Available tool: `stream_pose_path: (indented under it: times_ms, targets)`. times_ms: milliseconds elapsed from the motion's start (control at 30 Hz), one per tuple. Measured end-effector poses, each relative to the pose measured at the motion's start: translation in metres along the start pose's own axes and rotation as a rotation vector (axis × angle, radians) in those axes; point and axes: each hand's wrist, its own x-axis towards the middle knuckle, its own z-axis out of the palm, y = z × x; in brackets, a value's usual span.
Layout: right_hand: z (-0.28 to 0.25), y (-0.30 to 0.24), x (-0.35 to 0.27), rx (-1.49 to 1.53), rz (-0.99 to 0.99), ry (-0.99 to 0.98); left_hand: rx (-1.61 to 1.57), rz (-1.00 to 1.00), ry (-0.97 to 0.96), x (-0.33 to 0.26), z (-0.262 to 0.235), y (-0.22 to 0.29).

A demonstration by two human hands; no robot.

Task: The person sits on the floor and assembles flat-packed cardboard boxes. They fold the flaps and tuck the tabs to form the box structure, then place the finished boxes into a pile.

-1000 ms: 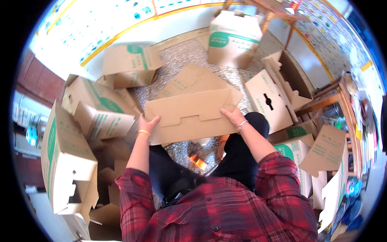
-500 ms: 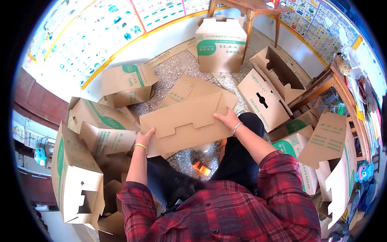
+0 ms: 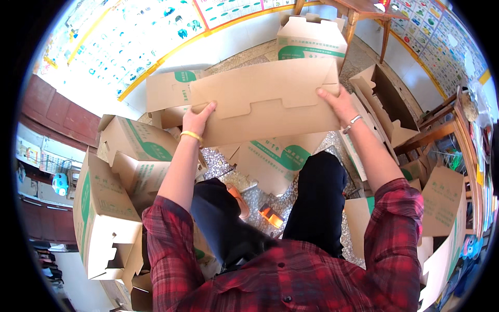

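A brown cardboard box [image 3: 265, 86] is held up in front of me, its bottom with interlocked flaps turned toward me. My left hand [image 3: 196, 122] grips its left end, thumb lying on the near face, a yellow bracelet on the wrist. At the right end my right hand [image 3: 340, 105] is closed the same way, with a silver bangle. The fingers of both hands are mostly hidden behind the cardboard. Beneath the box, a flat cardboard piece with green print [image 3: 275, 164] lies on the floor before my knees.
Printed cartons stand all round: one on the left [image 3: 101, 223], one at the back [image 3: 311, 39], an open one [image 3: 387, 104] at the right. An orange tool [image 3: 271, 216] lies between my feet. A wooden table [image 3: 358, 8] and wooden rack [image 3: 462, 140] border the space.
Both hands have raised the box and moved it away from my body, slightly rightward. More of the flat printed cardboard beneath shows. My head view has shifted a little left.
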Motion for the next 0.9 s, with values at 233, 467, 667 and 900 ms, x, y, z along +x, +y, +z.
stream_pose_path:
  times_ms: [233, 467, 667, 900]
  targets:
    - [-0.048, 0.006, 0.078, -0.039, 0.127, 0.061, -0.136, -0.101, -0.076, 0.076, 0.092, 0.003]
    - [-0.093, 0.058, 0.146, -0.057, 0.182, 0.112, -0.139, -0.122, -0.15, 0.152, 0.172, -0.013]
    - [-0.132, 0.072, 0.183, -0.058, 0.229, 0.197, -0.049, -0.124, -0.222, 0.207, 0.24, -0.007]
    - [-0.156, 0.095, 0.211, -0.862, 0.086, 0.454, 0.187, -0.238, -0.297, 0.252, 0.303, -0.017]
